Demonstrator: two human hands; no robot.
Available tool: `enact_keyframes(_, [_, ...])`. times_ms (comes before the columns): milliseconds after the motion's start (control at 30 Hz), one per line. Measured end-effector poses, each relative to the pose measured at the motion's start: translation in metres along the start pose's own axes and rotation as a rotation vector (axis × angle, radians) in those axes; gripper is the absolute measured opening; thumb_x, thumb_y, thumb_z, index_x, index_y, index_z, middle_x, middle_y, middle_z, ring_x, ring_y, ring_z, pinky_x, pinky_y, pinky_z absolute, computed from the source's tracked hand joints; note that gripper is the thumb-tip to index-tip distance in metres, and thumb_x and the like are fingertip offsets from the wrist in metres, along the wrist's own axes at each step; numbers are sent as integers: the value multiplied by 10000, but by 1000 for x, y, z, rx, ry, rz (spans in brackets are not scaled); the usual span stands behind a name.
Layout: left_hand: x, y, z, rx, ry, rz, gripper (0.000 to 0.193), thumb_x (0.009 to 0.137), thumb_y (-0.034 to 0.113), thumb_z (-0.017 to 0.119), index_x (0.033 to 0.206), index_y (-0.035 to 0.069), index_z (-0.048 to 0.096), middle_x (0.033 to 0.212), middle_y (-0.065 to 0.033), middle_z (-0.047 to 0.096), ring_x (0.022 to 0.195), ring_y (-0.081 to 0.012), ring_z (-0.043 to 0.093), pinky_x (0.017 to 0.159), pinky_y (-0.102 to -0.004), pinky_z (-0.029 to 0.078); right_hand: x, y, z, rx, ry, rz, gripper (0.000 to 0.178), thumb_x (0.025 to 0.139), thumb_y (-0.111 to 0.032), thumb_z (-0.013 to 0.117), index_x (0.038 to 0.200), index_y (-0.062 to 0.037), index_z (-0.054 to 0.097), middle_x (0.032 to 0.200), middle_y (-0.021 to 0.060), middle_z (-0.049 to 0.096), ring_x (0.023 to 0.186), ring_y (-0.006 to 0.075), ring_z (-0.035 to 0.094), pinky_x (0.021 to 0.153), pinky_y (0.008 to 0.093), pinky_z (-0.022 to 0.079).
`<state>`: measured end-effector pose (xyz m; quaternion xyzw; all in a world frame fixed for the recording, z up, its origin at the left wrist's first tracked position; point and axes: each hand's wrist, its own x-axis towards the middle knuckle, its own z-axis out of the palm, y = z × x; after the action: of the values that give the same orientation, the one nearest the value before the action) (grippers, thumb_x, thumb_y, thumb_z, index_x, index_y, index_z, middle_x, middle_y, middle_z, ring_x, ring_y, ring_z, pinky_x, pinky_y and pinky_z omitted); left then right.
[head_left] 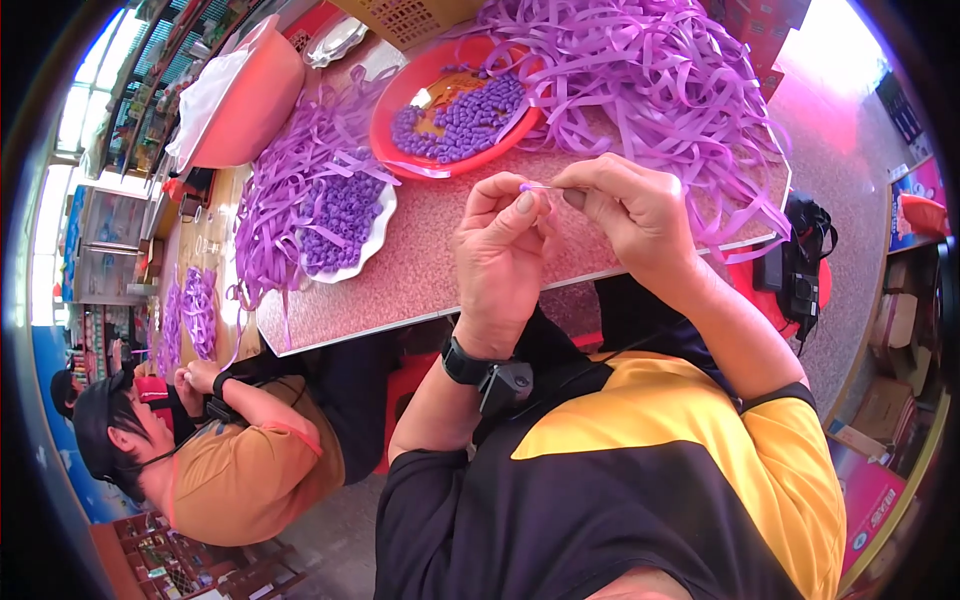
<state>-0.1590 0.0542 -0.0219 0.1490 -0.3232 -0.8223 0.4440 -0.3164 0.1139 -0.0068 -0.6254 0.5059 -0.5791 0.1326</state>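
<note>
Above the near edge of the table, my two hands meet fingertip to fingertip. My left hand pinches a small purple piece, too small to tell whether bead or ribbon end. Between thumb and forefinger, my right hand grips a thin, needle-like pin that reaches to the purple piece. Just beyond them is a red round dish with purple beads in it. More purple beads fill a white scalloped dish to the left.
Heaps of purple ribbon cover the table's far right and surround the white dish. A pink basin and a yellow basket stand at the back. At left, a co-worker sits handling ribbon. A black bag rests beside the table's right edge.
</note>
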Motion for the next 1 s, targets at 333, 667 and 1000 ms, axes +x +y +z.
enact_keyframes(333, [-2,-5,0,-14,18,101,164,935,24,642,1077,56,566,977,-66,650,755,-144,632,577,-268,496,6,2,3,239,-87,210,111,876,60,652,973,34,700,805,31,667,732,69,599,659,234,489])
enact_keyframes(667, [-1,-6,-3,-5,57,159,166,917,25,667,1057,40,581,894,-74,650,672,-153,614,536,-271,475,8,6,9,360,-125,317,103,876,46,670,966,11,705,778,-20,632,695,38,531,619,209,432])
enact_keyframes(1000, [-2,-4,1,26,86,153,139,921,16,656,1043,21,590,911,-81,650,697,-151,615,559,-275,478,8,4,9,190,-102,214,113,847,64,675,945,15,704,776,27,663,702,48,565,626,224,459])
